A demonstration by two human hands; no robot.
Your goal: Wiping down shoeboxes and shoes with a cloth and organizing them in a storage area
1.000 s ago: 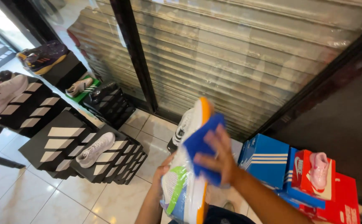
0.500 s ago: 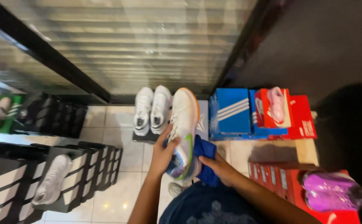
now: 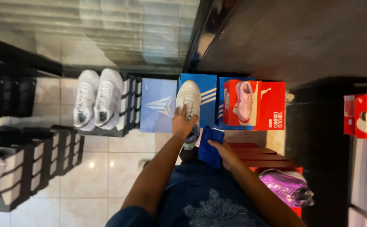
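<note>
Pale floor tiles spread below me, with stacks of shoe boxes along a shuttered glass front. Looking down from my head, I saw my left hand clenched around the heel end of a white shoe, which pointed away from me and lay over a blue box. My fingers wrapped the shoe's rear, so the grip was firm and closed. My right hand grasped a folded blue cloth, held just beside and below the shoe, close to my left wrist but apart from the shoe's upper.

To the left of the blue box stood a light blue box. Farther left, a pair of white shoes rested on black boxes. To the right of my shoe, a pink shoe lay on a red box. Lower right, a purple shoe sat on another red box. More black boxes were stacked at the left, and a red box with a shoe showed at the far right edge.
</note>
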